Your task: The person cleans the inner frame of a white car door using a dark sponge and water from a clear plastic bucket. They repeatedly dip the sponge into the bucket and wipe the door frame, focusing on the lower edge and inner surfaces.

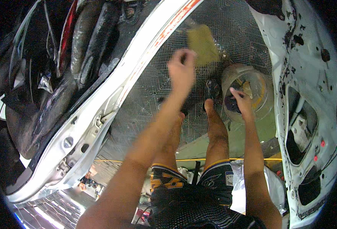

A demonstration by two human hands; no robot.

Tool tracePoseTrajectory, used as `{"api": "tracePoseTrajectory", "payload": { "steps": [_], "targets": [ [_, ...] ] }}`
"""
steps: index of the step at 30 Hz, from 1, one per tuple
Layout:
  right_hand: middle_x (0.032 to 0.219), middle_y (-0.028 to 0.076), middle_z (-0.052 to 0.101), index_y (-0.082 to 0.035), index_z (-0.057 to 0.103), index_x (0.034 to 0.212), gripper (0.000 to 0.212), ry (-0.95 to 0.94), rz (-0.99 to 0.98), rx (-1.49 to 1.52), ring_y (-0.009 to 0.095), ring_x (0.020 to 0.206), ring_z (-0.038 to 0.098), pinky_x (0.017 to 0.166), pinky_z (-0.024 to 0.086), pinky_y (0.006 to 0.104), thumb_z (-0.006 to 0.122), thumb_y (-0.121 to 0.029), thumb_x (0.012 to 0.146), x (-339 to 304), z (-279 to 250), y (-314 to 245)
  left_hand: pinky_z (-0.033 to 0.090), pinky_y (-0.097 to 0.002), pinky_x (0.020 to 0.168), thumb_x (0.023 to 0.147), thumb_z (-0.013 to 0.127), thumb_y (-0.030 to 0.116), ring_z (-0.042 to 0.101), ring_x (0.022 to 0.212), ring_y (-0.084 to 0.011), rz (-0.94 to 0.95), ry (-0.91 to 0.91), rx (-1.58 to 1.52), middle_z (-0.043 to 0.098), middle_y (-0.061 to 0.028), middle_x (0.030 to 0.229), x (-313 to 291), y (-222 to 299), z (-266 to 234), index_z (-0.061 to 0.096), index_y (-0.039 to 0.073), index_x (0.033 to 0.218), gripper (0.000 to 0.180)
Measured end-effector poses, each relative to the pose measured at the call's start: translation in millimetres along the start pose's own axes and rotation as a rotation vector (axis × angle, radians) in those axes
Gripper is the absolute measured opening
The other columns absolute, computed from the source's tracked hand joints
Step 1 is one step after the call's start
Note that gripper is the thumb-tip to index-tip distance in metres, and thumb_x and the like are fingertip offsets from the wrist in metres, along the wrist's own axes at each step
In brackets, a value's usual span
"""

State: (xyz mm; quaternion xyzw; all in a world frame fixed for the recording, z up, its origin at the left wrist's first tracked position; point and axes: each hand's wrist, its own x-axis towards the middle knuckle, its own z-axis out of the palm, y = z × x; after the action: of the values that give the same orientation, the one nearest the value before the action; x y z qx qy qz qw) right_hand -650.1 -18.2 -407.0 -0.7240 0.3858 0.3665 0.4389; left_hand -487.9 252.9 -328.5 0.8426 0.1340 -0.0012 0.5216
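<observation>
My left hand (182, 65) is raised over the floor with its fingers curled into a pinch. A yellow, roughly square sheet (203, 45) meets its fingertips; both are blurred, and I cannot tell whether the sheet is cloth or paper. My right hand (243, 104) reaches over a translucent round bucket (267, 82), fingers spread apart. Beside those fingers in the bucket lie a dark purple bundle (231, 105) and a small yellowish piece (247, 89). I see nothing plainly held in the right hand.
A white car door frame (115, 82) slants along my left, with dark interior parts (96, 42) beyond it. On my right stands a bare door panel (283, 72) with holes. Ridged dark matting (157, 82) covers the floor under my feet. Clear plastic sheeting (273, 183) lies behind, at right.
</observation>
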Motion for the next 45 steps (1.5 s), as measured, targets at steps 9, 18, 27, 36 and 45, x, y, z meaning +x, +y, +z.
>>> {"api": "tracePoseTrajectory", "payload": {
  "steps": [9,18,27,36,45],
  "targets": [
    [0.098,0.023,0.076,-0.001,0.078,0.096,0.059,0.343,-0.374,-0.802,0.043,0.091,0.072,0.084,0.055,0.0499,0.064,-0.058,0.088,49,52,-21,0.053,-0.0372,0.089,0.093,0.073,0.019,0.072,0.095,-0.0261,0.073,0.242,0.105,0.076,-0.018,0.103,71,-48,-133,0.074,-0.003,0.107,0.026],
    [0.087,0.02,0.072,0.0,0.074,0.093,0.043,0.31,-0.608,-0.912,0.041,0.081,0.068,0.074,0.052,0.0524,0.071,-0.042,0.085,95,45,36,0.052,-0.0397,0.086,0.093,0.075,0.036,0.07,0.093,-0.031,-0.47,0.0,-0.028,0.074,-0.0142,0.1,-214,-124,-148,0.071,0.009,0.116,0.036],
    [0.095,0.022,0.074,-0.004,0.076,0.091,0.04,0.084,-0.639,-1.24,0.043,0.09,0.072,0.079,0.059,0.0527,0.072,-0.043,0.084,27,164,-1,0.05,-0.0377,0.094,0.095,0.072,0.041,0.066,0.102,-0.0264,-0.585,-0.181,-0.036,0.068,-0.0127,0.108,-248,-147,-270,0.06,0.006,0.122,0.046],
    [0.09,0.02,0.075,-0.004,0.076,0.09,0.035,-0.2,-0.775,-1.275,0.038,0.087,0.074,0.079,0.06,0.0495,0.069,-0.038,0.087,-61,353,-86,0.052,-0.0272,0.067,0.1,0.069,0.026,0.062,0.079,-0.0114,-0.646,0.118,-0.189,0.064,-0.006,0.095,-251,-190,-282,0.054,0.003,0.126,0.037],
    [0.118,0.017,0.073,-0.003,0.073,0.115,0.059,-0.637,-0.698,-1.182,0.034,0.098,0.075,0.085,0.058,0.042,0.076,-0.053,0.083,-113,446,-92,0.052,-0.037,0.079,0.101,0.066,0.026,0.065,0.085,-0.023,-0.794,0.437,-0.143,0.067,-0.0134,0.097,-276,-175,-263,0.057,0.0,0.127,0.038]
  ]
}}
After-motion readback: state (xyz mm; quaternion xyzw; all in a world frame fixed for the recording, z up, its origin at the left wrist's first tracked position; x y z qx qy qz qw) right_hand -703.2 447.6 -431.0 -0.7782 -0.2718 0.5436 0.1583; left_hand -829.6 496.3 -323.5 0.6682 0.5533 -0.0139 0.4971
